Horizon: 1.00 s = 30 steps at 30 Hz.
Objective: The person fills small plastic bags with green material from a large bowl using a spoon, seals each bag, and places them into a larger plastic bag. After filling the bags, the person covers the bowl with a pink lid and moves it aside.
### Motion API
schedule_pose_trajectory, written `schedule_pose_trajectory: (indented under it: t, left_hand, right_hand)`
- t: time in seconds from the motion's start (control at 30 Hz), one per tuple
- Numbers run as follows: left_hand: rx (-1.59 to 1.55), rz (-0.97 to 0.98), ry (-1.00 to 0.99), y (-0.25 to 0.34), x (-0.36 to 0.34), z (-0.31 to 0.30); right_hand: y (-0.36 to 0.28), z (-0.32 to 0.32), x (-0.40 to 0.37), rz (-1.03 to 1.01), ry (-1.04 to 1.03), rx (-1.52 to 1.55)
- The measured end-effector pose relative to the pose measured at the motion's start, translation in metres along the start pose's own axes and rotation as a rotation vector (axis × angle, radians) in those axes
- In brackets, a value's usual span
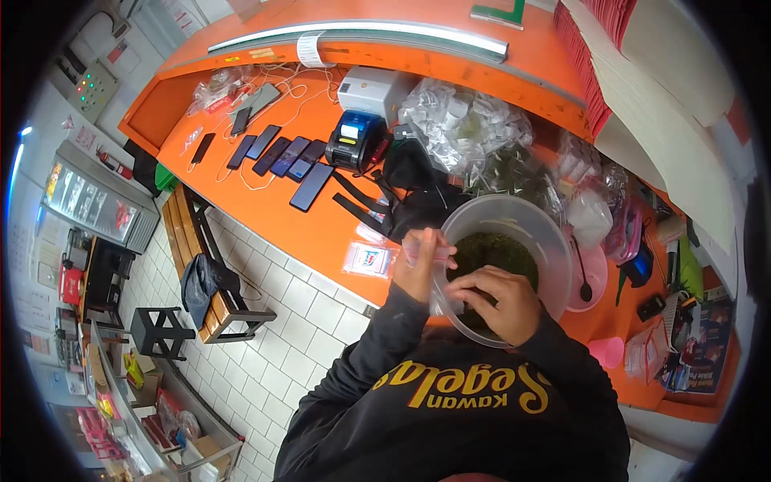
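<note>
A large translucent tub stands at the counter's front edge, with dark green chopped or leafy matter inside. At the tub's left rim, my left hand is closed on a small clear plastic bag with a pinkish top edge. My right hand is over the tub's near side, its fingers bent together by the bag's lower part; what they hold, if anything, is hidden. Small printed packets lie left of my left hand.
Several phones and a black-and-blue device lie on the orange counter. Behind the tub are clear bags. A pink bowl with a dark spoon is at the right. A wooden bench stands at the left.
</note>
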<state>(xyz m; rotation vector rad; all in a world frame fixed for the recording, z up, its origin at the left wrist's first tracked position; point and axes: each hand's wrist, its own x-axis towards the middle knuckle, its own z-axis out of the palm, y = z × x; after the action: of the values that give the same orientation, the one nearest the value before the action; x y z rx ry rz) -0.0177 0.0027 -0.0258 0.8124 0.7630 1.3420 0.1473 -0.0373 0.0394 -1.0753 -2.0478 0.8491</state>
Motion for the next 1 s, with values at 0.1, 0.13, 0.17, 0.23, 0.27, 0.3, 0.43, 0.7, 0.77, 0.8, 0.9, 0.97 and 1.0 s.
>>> schedule_pose_trajectory:
  t: [0.1,0.13,0.17,0.23,0.27,0.3,0.43,0.7,0.77,0.8,0.9,0.97,1.0]
  left_hand:
    - [0.004,0.052,-0.082,0.003,-0.003,-0.004]
    - [-0.011,0.097,-0.098,0.003,-0.004,-0.004]
    - [-0.012,0.096,-0.097,0.001,-0.004,-0.004]
    - [0.145,0.26,0.02,-0.003,-0.003,-0.001]
    - [0.145,0.258,0.017,-0.005,-0.004,0.0]
    - [0.115,0.277,0.023,-0.006,-0.005,0.002]
    - [0.07,0.207,-0.165,0.002,-0.005,-0.006]
    - [0.043,-0.17,-0.505,0.044,-0.014,-0.017]
    - [0.182,-0.203,-0.487,0.044,-0.016,-0.018]
    - [0.319,-0.234,-0.468,0.044,-0.016,-0.018]
    - [0.585,-0.088,-0.358,0.045,-0.019,-0.003]
    - [0.777,0.156,-0.319,0.034,-0.02,0.001]
    - [0.777,0.155,-0.319,0.031,-0.02,0.004]
  right_hand:
    - [-0.003,0.0,0.0,0.08,0.033,0.164]
    - [-0.006,0.001,0.001,0.178,0.074,0.322]
    - [-0.013,0.005,0.002,0.18,0.073,0.322]
    - [-0.026,0.017,0.006,0.123,0.233,0.148]
    - [-0.021,0.018,0.005,0.126,0.237,0.148]
    - [-0.012,0.019,0.003,0.043,0.2,0.027]
    - [0.001,0.007,-0.001,0.139,0.112,0.131]
    - [0.015,-0.04,-0.008,0.289,0.083,0.696]
    - [0.015,-0.04,-0.008,0.311,0.15,0.671]
    - [0.016,-0.04,-0.008,0.332,0.216,0.643]
    - [0.003,-0.032,0.007,-0.044,0.531,-0.473]
    - [-0.001,-0.019,0.003,-0.026,0.419,-0.295]
    - [-0.002,-0.012,-0.002,-0.005,0.303,-0.114]
